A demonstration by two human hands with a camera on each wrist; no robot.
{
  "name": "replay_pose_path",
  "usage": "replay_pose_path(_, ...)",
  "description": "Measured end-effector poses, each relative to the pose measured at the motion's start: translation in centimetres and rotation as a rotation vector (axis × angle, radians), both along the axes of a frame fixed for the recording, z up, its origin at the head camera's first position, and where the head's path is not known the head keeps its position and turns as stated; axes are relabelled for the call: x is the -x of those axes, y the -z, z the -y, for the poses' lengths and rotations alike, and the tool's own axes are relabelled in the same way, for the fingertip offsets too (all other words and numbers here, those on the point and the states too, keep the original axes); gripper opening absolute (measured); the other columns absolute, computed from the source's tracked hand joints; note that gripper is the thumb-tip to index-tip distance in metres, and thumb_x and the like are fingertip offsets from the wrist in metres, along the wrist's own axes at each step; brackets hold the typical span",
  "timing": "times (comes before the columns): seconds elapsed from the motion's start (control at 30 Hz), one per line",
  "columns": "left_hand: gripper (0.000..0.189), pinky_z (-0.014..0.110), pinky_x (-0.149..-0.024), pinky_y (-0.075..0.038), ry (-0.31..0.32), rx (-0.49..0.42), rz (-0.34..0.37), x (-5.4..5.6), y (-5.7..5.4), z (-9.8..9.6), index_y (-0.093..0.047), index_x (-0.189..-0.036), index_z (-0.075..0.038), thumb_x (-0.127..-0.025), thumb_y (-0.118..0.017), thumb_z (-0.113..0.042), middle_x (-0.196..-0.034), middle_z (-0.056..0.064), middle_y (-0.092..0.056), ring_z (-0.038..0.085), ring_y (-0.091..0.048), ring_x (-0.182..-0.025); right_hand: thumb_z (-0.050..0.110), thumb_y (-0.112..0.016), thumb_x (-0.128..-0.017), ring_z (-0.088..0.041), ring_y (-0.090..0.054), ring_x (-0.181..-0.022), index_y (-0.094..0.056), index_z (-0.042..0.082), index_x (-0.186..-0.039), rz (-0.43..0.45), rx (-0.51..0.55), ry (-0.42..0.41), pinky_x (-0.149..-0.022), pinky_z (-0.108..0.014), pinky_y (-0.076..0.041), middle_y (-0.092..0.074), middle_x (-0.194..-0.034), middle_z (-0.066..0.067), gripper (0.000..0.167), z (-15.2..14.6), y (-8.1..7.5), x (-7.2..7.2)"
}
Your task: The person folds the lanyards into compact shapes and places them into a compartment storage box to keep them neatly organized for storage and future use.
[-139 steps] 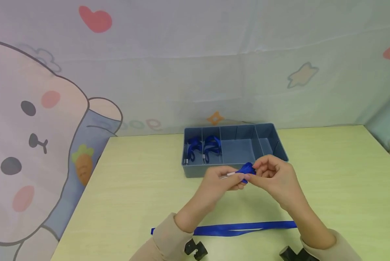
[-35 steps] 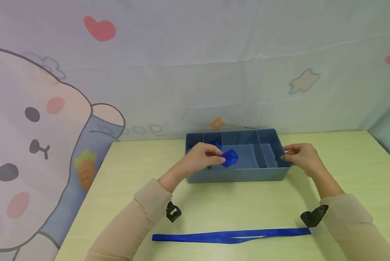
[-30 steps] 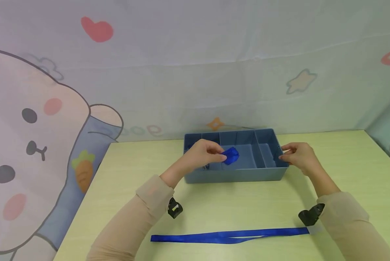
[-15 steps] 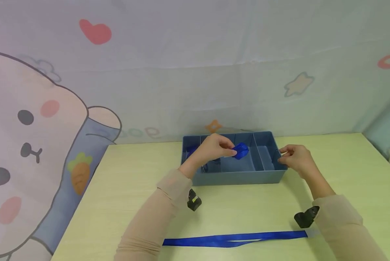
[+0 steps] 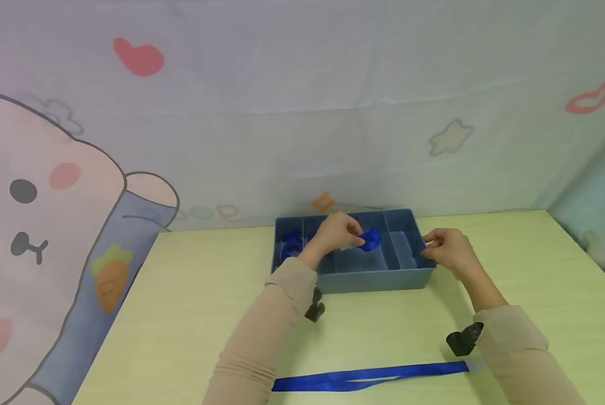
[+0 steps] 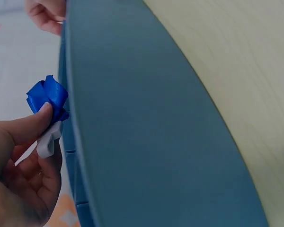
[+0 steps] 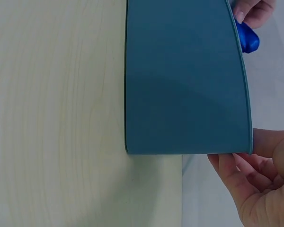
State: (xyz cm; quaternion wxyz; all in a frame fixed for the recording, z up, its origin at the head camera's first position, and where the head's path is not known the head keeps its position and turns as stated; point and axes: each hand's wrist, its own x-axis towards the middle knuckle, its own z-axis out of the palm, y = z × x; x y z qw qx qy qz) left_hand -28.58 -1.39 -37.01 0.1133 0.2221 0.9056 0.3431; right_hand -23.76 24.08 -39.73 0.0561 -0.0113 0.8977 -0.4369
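One blue bundle point(image 5: 371, 240) stays pinched by left fingers point(image 6: 51, 171) (right fingers point(image 7: 234, 180) now grip the tray point(image 5: 375, 280))

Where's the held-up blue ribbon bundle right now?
In the head view, the blue ribbon bundle is right of centre, pinched in the left grip over the wide compartment of the tray, whose right end the right grip holds.

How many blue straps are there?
4: a bundled strap in the left hand, a flat strap on the table, a looped strap in the leftmost tray compartment, a partly hidden strap in the next; more may be hidden.
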Motion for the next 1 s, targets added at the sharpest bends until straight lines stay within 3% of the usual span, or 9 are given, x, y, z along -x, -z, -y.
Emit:
replay_pose_path(0.13,0.012,0.023,-0.064,-0.046,-0.016,0.084,-0.045,0.2,0.4,-0.5,-0.074,-0.089,-0.007,-0.082,-0.073,-0.016,-0.086,0.003,-0.070,0.014,-0.058,-0.073,-0.001,-0.064,-0.080,-0.020,-0.056,-0.066,-0.057,-0.012,-0.109,-0.003,-0.013,-0.003,-0.056,-0.028,-0.047,-0.061,-0.079,-0.009,0.031,0.1,0.0,0.1)
replay_pose_path(0.3,0.015,0.026,-0.069,-0.049,-0.069,0.200,-0.075,0.4,0.9,-1.0,-0.073,-0.093,-0.008,-0.081,-0.074,-0.017,-0.092,0.003,-0.070,0.018,-0.062,-0.081,-0.001,-0.064,-0.079,-0.017,-0.055,-0.063,-0.058,-0.011,-0.107,-0.026,-0.024,-0.005,-0.055,-0.028,-0.046,-0.061,-0.078,-0.009,0.030,0.3,0.0,0.3)
replay_pose_path(0.53,0.005,0.029,-0.061,-0.051,-0.104,0.441,-0.315,0.5,2.9,-1.7,-0.072,-0.080,-0.013,-0.079,-0.075,-0.016,-0.083,-0.001,-0.069,0.018,-0.064,-0.074,-0.002,-0.064,-0.077,-0.014,-0.053,-0.058,-0.060,-0.010,-0.103,-0.062,-0.065,0.008,-0.054,-0.029,-0.045,-0.061,-0.075,-0.009,0.027,0.9,0.0,0.3)
replay_pose_path(0.8,0.030,0.028,-0.047,-0.049,-0.125,0.627,-0.531,0.3,4.3,-1.8,-0.060,-0.057,-0.012,-0.085,-0.060,0.001,-0.065,-0.001,-0.065,0.011,-0.053,-0.052,0.003,-0.067,-0.076,-0.018,-0.055,-0.062,-0.063,-0.007,-0.101,-0.094,-0.103,-0.007,-0.055,-0.030,-0.044,-0.063,-0.076,-0.011,0.027,1.3,-0.5,0.8)
replay_pose_path(0.93,0.024,0.029,-0.049,-0.050,-0.127,0.673,-0.498,0.2,4.6,-1.5,-0.066,-0.067,-0.014,-0.086,-0.060,0.000,-0.069,0.000,-0.067,0.012,-0.058,-0.055,0.004,-0.069,-0.074,-0.020,-0.056,-0.061,-0.065,-0.003,-0.095,-0.104,-0.097,0.014,-0.053,-0.031,-0.044,-0.063,-0.072,-0.008,0.023,1.3,0.3,1.4)
replay_pose_path(1.0,0.010,0.030,-0.050,-0.051,-0.125,0.660,-0.455,0.2,4.5,-1.4,-0.069,-0.076,-0.015,-0.084,-0.069,-0.010,-0.076,0.000,-0.069,0.014,-0.061,-0.060,0.005,-0.070,-0.074,-0.020,-0.056,-0.060,-0.064,-0.003,-0.095,-0.099,-0.104,0.009,-0.053,-0.031,-0.044,-0.063,-0.072,-0.008,0.023,1.4,0.4,1.5)
